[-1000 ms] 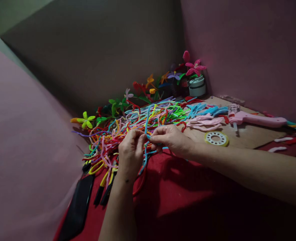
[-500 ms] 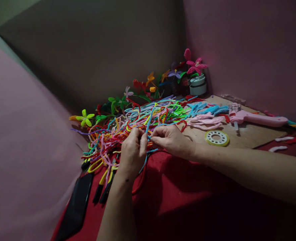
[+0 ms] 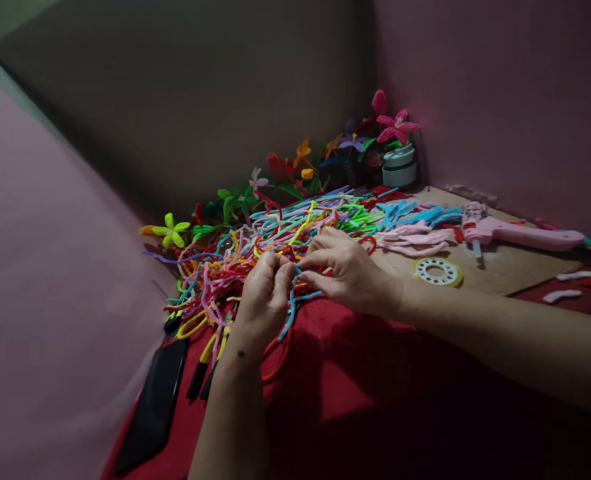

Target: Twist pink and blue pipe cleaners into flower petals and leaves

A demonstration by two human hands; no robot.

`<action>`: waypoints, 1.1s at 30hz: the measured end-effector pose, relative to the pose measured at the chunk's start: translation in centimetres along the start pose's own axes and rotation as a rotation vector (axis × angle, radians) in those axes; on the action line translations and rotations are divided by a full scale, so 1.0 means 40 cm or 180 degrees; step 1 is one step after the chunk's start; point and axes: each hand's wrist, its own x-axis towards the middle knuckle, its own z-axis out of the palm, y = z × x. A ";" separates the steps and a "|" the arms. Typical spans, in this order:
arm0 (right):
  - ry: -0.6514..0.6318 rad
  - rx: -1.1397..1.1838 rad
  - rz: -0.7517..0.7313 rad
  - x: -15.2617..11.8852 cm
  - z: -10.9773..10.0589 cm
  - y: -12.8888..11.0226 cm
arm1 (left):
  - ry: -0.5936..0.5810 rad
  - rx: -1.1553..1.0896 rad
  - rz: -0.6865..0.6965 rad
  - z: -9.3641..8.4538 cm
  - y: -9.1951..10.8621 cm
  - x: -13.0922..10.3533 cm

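Blue pipe cleaners meet between the fingertips of my two hands, with a strand hanging down below them. My left hand is closed in a pinch on them. From the right, my right hand reaches in, its thumb and forefinger tips at the same blue strands, its other fingers loosely curled. The exact join is hidden by the fingers. Just behind both hands spreads a tangled heap of multicoloured pipe cleaners.
Pink glue gun and tape roll lie on a wooden board at right. A black phone and black-tipped yellow handles are at left. Pipe-cleaner flowers and a pale container stand behind.
The blue strand that stood up above my fingers no longer shows there; blue strands now hang lower. My right hand has raised and spread its fingers slightly. The view has shifted a little.
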 end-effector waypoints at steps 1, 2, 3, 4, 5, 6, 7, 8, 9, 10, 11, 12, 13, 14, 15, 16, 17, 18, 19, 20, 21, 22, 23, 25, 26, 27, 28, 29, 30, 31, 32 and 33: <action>-0.0081 0.0236 0.0221 0.001 0.000 -0.001 | -0.0005 -0.0069 -0.0027 0.001 0.001 0.000; -0.0176 0.0497 0.0439 0.003 0.000 -0.001 | -0.0008 -0.0139 -0.0047 0.002 0.001 0.001; -0.0274 0.0755 0.0648 0.005 0.000 -0.001 | -0.0004 -0.0201 -0.0058 0.002 0.002 0.001; -0.0356 0.0994 0.0845 0.006 0.000 -0.001 | 0.0008 -0.0251 -0.0072 0.002 0.003 0.002; -0.0425 0.1206 0.1018 0.008 -0.001 0.000 | 0.0035 -0.0294 -0.0090 0.002 0.003 0.002; -0.0473 0.1384 0.1166 0.009 -0.001 0.001 | 0.0072 -0.0346 -0.0123 0.001 0.003 0.002; -0.0501 0.1527 0.1277 0.011 -0.001 0.002 | 0.0098 -0.0427 -0.0166 0.000 0.004 0.002; -0.0522 0.1642 0.1357 0.012 -0.001 0.003 | 0.0100 -0.0529 -0.0220 -0.002 0.004 0.003; -0.0538 0.1739 0.1415 0.013 -0.002 0.003 | 0.0088 -0.0635 -0.0272 -0.004 0.004 0.003; -0.0559 0.1819 0.1459 0.013 -0.002 0.003 | 0.0068 -0.0727 -0.0306 -0.006 0.004 0.004; -0.0573 0.1885 0.1510 0.014 -0.002 0.002 | 0.0048 -0.0790 -0.0320 -0.007 0.004 0.004; -0.0592 0.1956 0.1577 0.015 -0.003 0.001 | 0.0049 -0.0830 -0.0328 -0.008 0.003 0.005; -0.0613 0.2044 0.1661 0.015 -0.004 -0.001 | 0.0084 -0.0849 -0.0333 -0.008 0.002 0.005; -0.0634 0.2147 0.1756 0.016 -0.004 -0.002 | 0.0145 -0.0862 -0.0344 -0.008 0.001 0.005; -0.0647 0.2255 0.1850 0.016 -0.004 -0.002 | 0.0208 -0.0883 -0.0370 -0.006 0.000 0.005; -0.0671 0.2367 0.1925 0.016 -0.004 -0.001 | 0.0259 -0.0909 -0.0414 -0.005 -0.001 0.005; -0.0711 0.2482 0.1978 0.015 -0.003 0.002 | 0.0297 -0.0942 -0.0463 -0.003 -0.003 0.005; -0.0774 0.2594 0.2007 0.015 -0.001 0.005 | 0.0313 -0.0986 -0.0509 0.000 -0.004 0.004; -0.0843 0.2698 0.2022 0.014 0.001 0.009 | 0.0310 -0.1046 -0.0551 0.002 -0.005 0.004; -0.0906 0.2784 0.2041 0.012 0.004 0.013 | 0.0304 -0.1124 -0.0591 0.005 -0.006 0.003; -0.0939 0.2847 0.2066 0.011 0.006 0.016 | 0.0299 -0.1218 -0.0632 0.007 -0.006 0.003; -0.0932 0.2893 0.2092 0.010 0.009 0.018 | 0.0293 -0.1327 -0.0677 0.010 -0.007 0.002; -0.0886 0.2927 0.2113 0.009 0.011 0.020 | 0.0280 -0.1440 -0.0724 0.012 -0.007 0.002; -0.0765 0.2984 0.2133 0.008 0.013 0.018 | 0.0239 -0.1590 -0.0796 0.017 -0.008 0.002; -0.0722 0.3017 0.2146 0.008 0.014 0.016 | 0.0227 -0.1611 -0.0808 0.019 -0.008 0.002; -0.0687 0.3051 0.2174 0.008 0.015 0.014 | 0.0226 -0.1587 -0.0800 0.021 -0.008 0.002; -0.0658 0.3069 0.2218 0.008 0.016 0.012 | 0.0239 -0.1522 -0.0774 0.022 -0.008 0.002; -0.0628 0.3069 0.2264 0.008 0.017 0.009 | 0.0258 -0.1433 -0.0738 0.024 -0.007 0.002; -0.0595 0.3069 0.2296 0.008 0.018 0.008 | 0.0276 -0.1342 -0.0698 0.025 -0.008 0.001; -0.0571 0.3074 0.2307 0.007 0.020 0.007 | 0.0290 -0.1262 -0.0660 0.026 -0.008 0.001; -0.0568 0.3085 0.2303 0.006 0.021 0.006 | 0.0298 -0.1198 -0.0627 0.027 -0.008 0.001; -0.0588 0.3102 0.2294 0.004 0.023 0.006 | 0.0306 -0.1151 -0.0597 0.027 -0.008 0.001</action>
